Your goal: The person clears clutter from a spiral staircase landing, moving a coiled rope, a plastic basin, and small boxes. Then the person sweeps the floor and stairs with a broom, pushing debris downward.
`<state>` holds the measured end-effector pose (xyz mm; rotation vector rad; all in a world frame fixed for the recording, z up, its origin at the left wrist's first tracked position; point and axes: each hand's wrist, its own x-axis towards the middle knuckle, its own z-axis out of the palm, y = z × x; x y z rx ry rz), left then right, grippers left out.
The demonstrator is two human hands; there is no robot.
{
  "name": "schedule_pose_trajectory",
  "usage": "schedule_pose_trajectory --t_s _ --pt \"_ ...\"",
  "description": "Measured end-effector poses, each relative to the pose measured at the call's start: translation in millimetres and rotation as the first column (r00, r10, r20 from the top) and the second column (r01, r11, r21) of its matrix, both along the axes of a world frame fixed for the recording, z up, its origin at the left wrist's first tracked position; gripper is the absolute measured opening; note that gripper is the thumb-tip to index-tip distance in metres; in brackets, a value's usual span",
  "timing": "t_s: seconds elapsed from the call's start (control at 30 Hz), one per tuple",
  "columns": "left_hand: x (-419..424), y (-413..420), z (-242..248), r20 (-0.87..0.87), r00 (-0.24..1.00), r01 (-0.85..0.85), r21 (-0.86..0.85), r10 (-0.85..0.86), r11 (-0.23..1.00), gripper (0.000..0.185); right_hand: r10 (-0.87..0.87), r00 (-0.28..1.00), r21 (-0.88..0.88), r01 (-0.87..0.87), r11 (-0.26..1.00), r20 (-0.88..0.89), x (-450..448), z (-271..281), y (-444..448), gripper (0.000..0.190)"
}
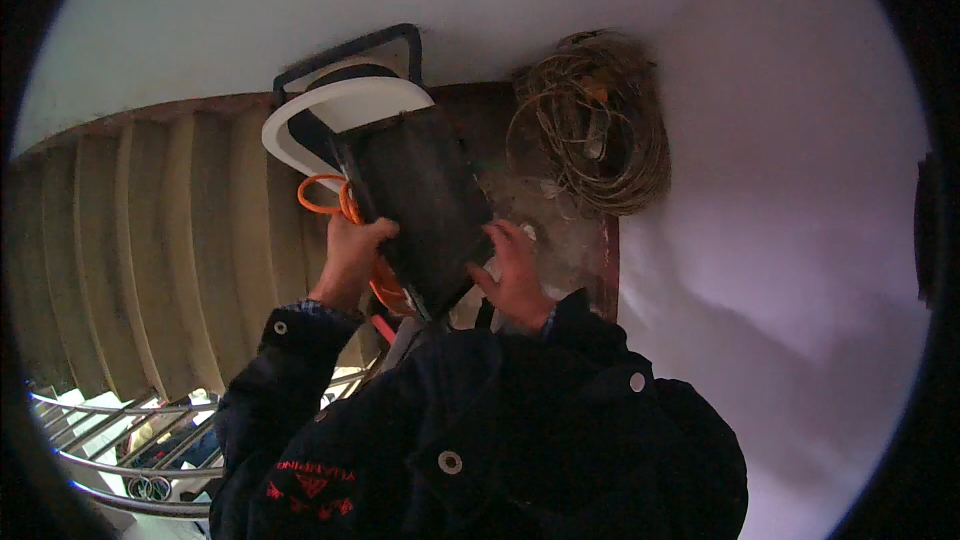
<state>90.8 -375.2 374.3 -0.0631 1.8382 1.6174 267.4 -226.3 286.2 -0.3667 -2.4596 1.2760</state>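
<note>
A dark rectangular panel or case (pixel 420 187) lies tilted in front of me, its near end close to my jacket. My left hand (pixel 352 255) grips its left edge, the thumb over the top face. An orange cable or hose (pixel 322 195) loops beside that hand, and more orange material shows below the panel's left side. My right hand (pixel 514 270) is at the panel's right edge near the lower corner, thumb and fingers spread. Whether it grips the edge is not clear. Beyond the panel, a white curved rim (pixel 360 99) is partly covered by it.
A dark tubular frame (pixel 349 52) leans near the wall behind the rim. A tangled coil of wire or cord (pixel 600 127) sits in the corner. Concrete stairs (pixel 157 247) run along the left, with a metal railing (pixel 135 472) below. A white wall (pixel 772 225) stands right.
</note>
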Motion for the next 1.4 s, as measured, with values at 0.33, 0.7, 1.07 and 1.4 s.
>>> schedule_pose_trajectory --t_s 0.33,0.7,1.07,1.4 --pt "-24 32 110 -0.015 0.980 0.197 0.068 -0.197 0.978 0.045 -0.244 0.870 -0.708 0.492 0.507 0.430 62 -66 39 0.050" --pt "-20 85 241 -0.476 0.543 0.591 -0.370 -0.692 0.717 0.063 -0.346 0.937 -0.959 0.140 0.246 0.048 54 -73 78 0.066" --pt "1 158 244 -0.159 -0.074 0.598 -0.797 -0.984 0.084 0.079 -0.358 0.932 -0.897 0.117 0.426 -0.049 79 9 47 0.064" --pt "30 225 232 -0.124 -0.759 0.359 -0.899 -0.640 -0.251 0.052 -0.308 0.936 -0.804 0.048 0.593 -0.171 107 50 75 0.094"
